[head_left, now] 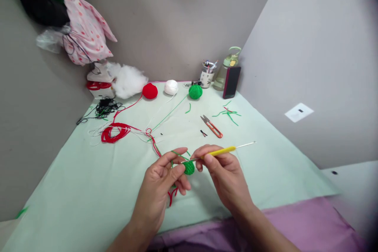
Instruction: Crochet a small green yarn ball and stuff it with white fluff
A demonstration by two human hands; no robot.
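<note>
My left hand point(163, 183) pinches a small green crochet piece point(189, 167) between thumb and fingers, with green yarn looped over the index finger and red yarn hanging below the palm. My right hand point(224, 173) grips a yellow-handled crochet hook point(220, 151), its metal end pointing up and right and its tip at the green piece. A green yarn strand runs from the piece to a green yarn ball point(195, 91) at the back of the pale green table point(88, 189).
Orange-handled snips point(212, 126) lie behind my hands. Red point(150, 91) and white point(171, 87) yarn balls, white stuffing point(128, 80), a pen cup point(206, 75), a bottle point(226, 69) and a phone point(231, 82) line the back. Loose red yarn point(113, 133), black thread point(103, 108) and green scraps point(228, 113) lie about.
</note>
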